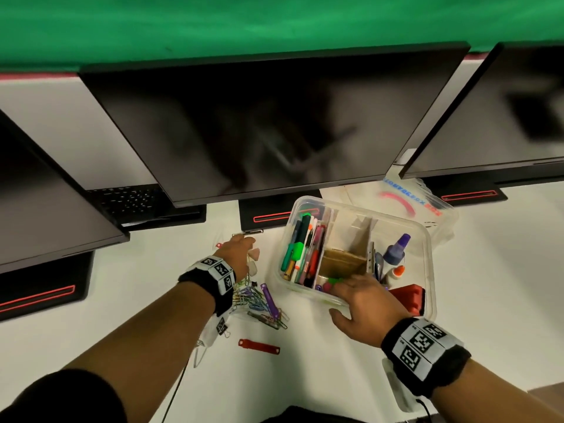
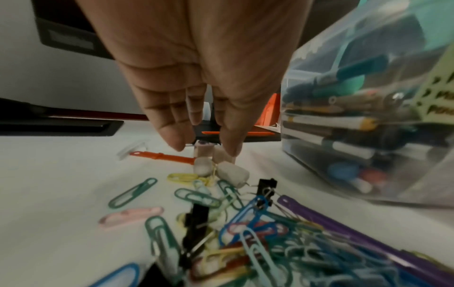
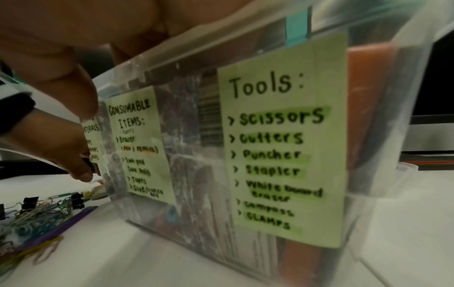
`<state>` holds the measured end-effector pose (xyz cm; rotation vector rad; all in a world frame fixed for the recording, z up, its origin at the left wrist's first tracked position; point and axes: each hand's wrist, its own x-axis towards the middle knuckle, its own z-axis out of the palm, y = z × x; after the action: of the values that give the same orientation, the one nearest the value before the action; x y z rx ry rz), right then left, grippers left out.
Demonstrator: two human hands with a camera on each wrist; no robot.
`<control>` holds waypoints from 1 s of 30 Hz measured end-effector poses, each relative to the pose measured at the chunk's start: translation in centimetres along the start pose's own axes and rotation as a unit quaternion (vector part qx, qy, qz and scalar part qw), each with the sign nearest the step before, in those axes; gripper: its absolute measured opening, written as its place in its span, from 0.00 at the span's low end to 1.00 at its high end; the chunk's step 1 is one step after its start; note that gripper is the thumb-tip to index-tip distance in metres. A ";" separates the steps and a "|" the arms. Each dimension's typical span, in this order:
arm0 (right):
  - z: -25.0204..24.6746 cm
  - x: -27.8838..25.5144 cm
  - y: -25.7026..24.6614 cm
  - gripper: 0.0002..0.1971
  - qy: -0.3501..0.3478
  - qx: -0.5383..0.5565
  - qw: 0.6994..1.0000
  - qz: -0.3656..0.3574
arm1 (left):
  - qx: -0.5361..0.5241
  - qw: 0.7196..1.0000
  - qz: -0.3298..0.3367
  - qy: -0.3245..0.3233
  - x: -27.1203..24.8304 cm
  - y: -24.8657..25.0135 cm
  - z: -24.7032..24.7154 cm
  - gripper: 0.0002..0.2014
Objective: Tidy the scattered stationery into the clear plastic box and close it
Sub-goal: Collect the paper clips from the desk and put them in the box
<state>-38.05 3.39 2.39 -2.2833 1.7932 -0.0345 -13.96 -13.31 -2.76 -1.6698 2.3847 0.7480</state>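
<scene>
The clear plastic box [image 1: 427,270] stands open on the white desk, holding pens [image 1: 302,251], cardboard dividers, glue bottles [image 1: 395,254] and a red stapler [image 1: 407,297]. Green labels [image 3: 282,136] cover its front wall. My right hand [image 1: 335,300] lies over the front rim, fingers inside the middle compartment, thumb [image 3: 78,97] outside the wall. My left hand [image 2: 203,149] reaches down with straight fingers onto a few small pale erasers [image 2: 232,173] left of the box, also seen as erasers [image 1: 252,261]. It holds nothing. Colored paper clips [image 1: 256,300] and binder clips [image 2: 196,219] lie in a pile below that wrist.
A purple fastener strip [image 1: 270,300] and a red one [image 1: 259,346] lie by the clip pile; an orange strip [image 2: 162,156] lies beyond the erasers. The box's clear lid [image 1: 412,203] sits behind it. Dark monitors [image 1: 259,123] on black stands line the back.
</scene>
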 end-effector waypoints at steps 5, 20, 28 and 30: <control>-0.3 0.2 0.1 0.22 -0.048 -0.018 0.999 -0.009 | 0.095 0.994 0.014 -0.048 1.4 0.3 0.6 0.32; -0.8 0.5 -0.1 0.20 -0.060 -0.012 0.998 -0.009 | 0.065 0.995 0.075 -0.027 -1.1 1.2 3.8 0.23; -1.6 1.9 -4.0 0.13 0.092 0.081 0.987 -0.102 | -0.051 0.994 0.072 -0.063 -3.7 -0.3 4.5 0.18; -1.5 2.7 -6.5 0.11 0.063 0.095 0.980 -0.164 | -0.038 0.995 0.075 -0.055 -3.8 -0.6 4.5 0.19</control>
<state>-31.46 1.99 4.76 -2.4521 1.3765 -0.3984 -12.78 -8.20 -5.36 -1.4458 2.4541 0.9398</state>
